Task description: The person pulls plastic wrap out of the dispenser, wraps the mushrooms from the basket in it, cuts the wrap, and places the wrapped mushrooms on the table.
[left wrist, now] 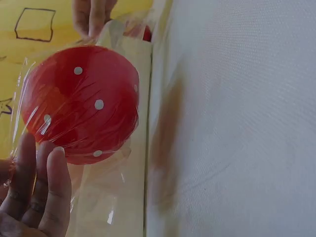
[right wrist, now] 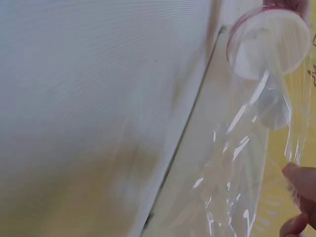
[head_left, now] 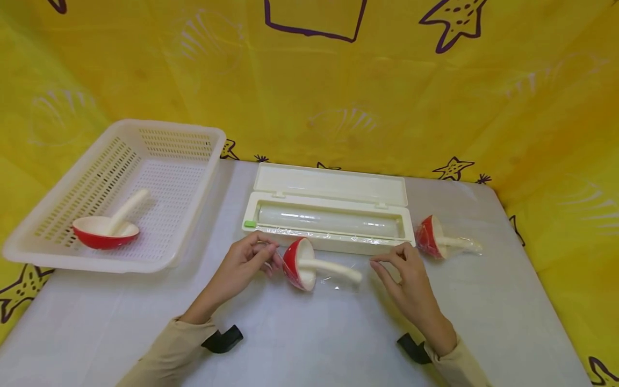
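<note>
A ladle with a red, white-dotted bowl (head_left: 292,264) and a white handle (head_left: 333,269) lies in clear plastic wrap (right wrist: 237,163) between the hands. At the bowl side, the left hand (head_left: 249,258) pinches a bunched end of the wrap, its other fingers touching the dotted bowl in the left wrist view. Beyond the handle's tip, the right hand (head_left: 405,277) pinches the wrap's other end between thumb and forefinger. Behind them sits an open cream wrap dispenser box (head_left: 333,244) with a clear roll (head_left: 329,217) inside and a green slider (head_left: 250,223) at its left.
At the left stands a white slotted plastic basket (head_left: 193,231) with an unwrapped red ladle (head_left: 107,242) in it. Right of the dispenser lies another red ladle (head_left: 430,236) covered in plastic wrap. A yellow patterned cloth (head_left: 309,80) hangs behind the white table (head_left: 309,344).
</note>
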